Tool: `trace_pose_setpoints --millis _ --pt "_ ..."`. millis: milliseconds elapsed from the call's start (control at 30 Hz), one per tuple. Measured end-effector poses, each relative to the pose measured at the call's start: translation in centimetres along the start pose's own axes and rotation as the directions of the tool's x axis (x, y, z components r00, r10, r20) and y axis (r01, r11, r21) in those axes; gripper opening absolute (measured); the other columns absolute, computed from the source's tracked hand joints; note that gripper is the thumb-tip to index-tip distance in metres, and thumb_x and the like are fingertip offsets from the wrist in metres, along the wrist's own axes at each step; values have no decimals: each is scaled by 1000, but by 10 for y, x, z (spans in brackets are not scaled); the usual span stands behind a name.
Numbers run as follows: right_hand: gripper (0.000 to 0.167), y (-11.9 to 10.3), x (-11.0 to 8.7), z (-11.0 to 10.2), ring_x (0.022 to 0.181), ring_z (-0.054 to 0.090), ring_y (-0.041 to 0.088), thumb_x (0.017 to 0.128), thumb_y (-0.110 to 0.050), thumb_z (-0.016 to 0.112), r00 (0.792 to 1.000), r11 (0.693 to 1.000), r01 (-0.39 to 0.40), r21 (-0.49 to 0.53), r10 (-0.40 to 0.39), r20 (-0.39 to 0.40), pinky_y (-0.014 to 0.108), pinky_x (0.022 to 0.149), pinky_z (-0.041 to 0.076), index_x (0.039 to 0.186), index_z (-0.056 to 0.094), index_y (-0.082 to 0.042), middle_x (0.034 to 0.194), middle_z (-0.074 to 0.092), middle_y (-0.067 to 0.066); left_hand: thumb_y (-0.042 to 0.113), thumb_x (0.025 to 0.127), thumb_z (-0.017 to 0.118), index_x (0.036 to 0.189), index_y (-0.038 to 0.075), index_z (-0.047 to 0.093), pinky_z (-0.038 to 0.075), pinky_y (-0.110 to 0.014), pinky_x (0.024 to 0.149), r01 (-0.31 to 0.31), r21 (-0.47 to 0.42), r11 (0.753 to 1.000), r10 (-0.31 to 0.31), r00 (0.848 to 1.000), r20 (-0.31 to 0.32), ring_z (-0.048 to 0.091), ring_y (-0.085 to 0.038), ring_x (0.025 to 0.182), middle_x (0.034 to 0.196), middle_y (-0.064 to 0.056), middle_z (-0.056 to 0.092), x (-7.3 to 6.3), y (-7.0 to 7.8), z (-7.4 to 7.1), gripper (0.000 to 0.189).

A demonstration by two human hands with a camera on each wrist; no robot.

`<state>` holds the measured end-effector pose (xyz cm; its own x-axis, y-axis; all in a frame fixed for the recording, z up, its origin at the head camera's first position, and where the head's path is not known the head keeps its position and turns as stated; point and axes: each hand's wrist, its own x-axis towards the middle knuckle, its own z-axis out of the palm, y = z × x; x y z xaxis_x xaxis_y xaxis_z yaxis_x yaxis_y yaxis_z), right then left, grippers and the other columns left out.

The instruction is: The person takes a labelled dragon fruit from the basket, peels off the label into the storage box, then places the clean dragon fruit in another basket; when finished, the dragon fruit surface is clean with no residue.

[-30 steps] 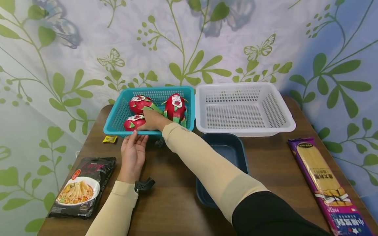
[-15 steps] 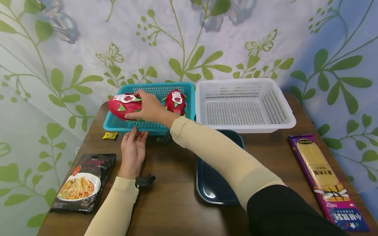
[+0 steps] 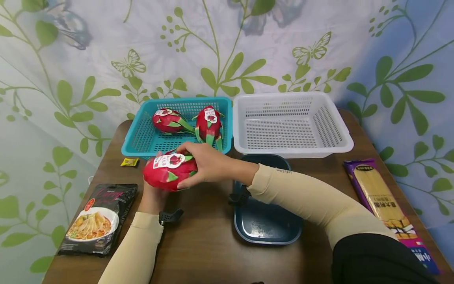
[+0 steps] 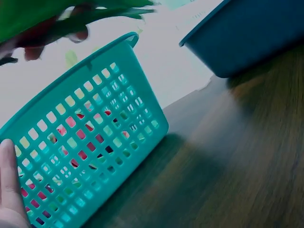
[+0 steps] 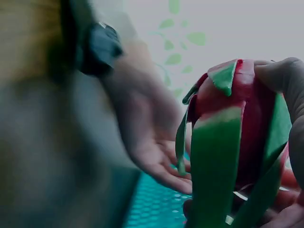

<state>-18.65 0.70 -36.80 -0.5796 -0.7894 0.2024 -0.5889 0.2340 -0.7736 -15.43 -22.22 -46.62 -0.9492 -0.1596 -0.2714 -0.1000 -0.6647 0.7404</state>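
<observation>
My right hand point(image 3: 209, 165) grips a red dragon fruit point(image 3: 166, 175) with a white label, holding it just in front of the teal basket point(image 3: 130, 136). Green leafy scales of this fruit point(image 5: 216, 156) face the right wrist camera. Partly hidden under the fruit, my left hand point(image 3: 153, 200) is at the basket's front. Its fingers look straight in the right wrist view, and in the left wrist view a finger point(image 4: 8, 178) touches the basket's edge. Inside the basket lie one dragon fruit point(image 3: 165, 120) at the left and another point(image 3: 209, 123) at the right.
A white basket point(image 3: 345, 148) stands right of the teal one. In front sits a dark blue tray point(image 3: 267, 240), partly under my right arm. A black noodle packet point(image 3: 97, 221) and small yellow packet point(image 3: 129, 162) lie left; a purple pasta pack point(image 3: 379, 197) lies right.
My right hand has lifted the front-left dragon fruit out of the teal basket and brought it toward me, over the left hand. The left hand has stayed at the basket's front.
</observation>
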Motion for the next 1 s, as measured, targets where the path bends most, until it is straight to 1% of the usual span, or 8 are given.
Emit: trace_pose_setpoints --millis 133,300,433,500,600,733,833,1000 --pt "79 12 -11 13 119 56 12 82 -40 92 997 998 -64 5 63 54 21 87 55 140 48 -9 133 60 2 39 104 68 151 16 34 53 -35 100 3 142 990 -8 999 34 51 -21 136 156 -10 45 -1 3 -4 63" --pt "78 28 -19 18 114 57 11 82 -43 92 983 990 -127 -63 134 128 20 87 54 136 48 -9 129 62 2 33 106 66 142 6 41 53 -40 100 -69 52 996 67 997 39 69 -24 112 131 -16 62 4 -4 -5 51" --pt "78 37 -23 19 115 58 11 82 -46 92 974 983 -144 -112 160 159 20 89 53 135 48 -9 130 62 3 36 111 57 139 -2 45 53 -41 100 -129 175 976 99 981 168 70 -27 108 123 -18 66 3 -10 -4 48" --pt "78 40 -25 19 115 57 12 82 -46 92 971 980 -154 -128 174 165 20 89 53 135 48 -9 130 62 3 37 113 50 140 -4 46 53 -38 102 -166 321 932 76 958 276 67 -27 115 130 -19 65 0 -12 -4 49" --pt "78 45 -28 18 117 57 13 82 -45 91 965 975 -173 -142 196 173 21 89 53 136 48 -9 131 61 4 30 113 46 148 -7 43 51 -34 103 -256 488 834 11 893 449 58 -29 129 145 -24 57 -7 -15 -7 51" --pt "84 47 -30 12 123 54 16 84 -49 89 951 960 -192 -206 234 204 24 94 53 144 47 -7 137 59 5 17 99 71 158 6 39 56 -34 96 -339 647 682 -111 827 551 44 -33 135 155 -19 46 -12 -16 -12 68" --pt "89 43 -32 5 125 52 16 86 -53 85 939 947 -203 -249 260 224 26 96 52 151 48 -6 141 58 4 21 85 88 158 22 44 59 -38 88 -367 744 558 -165 829 534 41 -35 134 153 -8 46 -14 -16 -14 86" --pt "52 35 -33 -1 106 61 12 98 -45 75 963 958 -218 -184 242 117 24 85 55 134 69 -7 122 70 -1 23 81 94 155 27 49 60 -44 87 -398 762 511 -139 837 530 42 -37 135 151 -5 49 -17 -17 -15 87"
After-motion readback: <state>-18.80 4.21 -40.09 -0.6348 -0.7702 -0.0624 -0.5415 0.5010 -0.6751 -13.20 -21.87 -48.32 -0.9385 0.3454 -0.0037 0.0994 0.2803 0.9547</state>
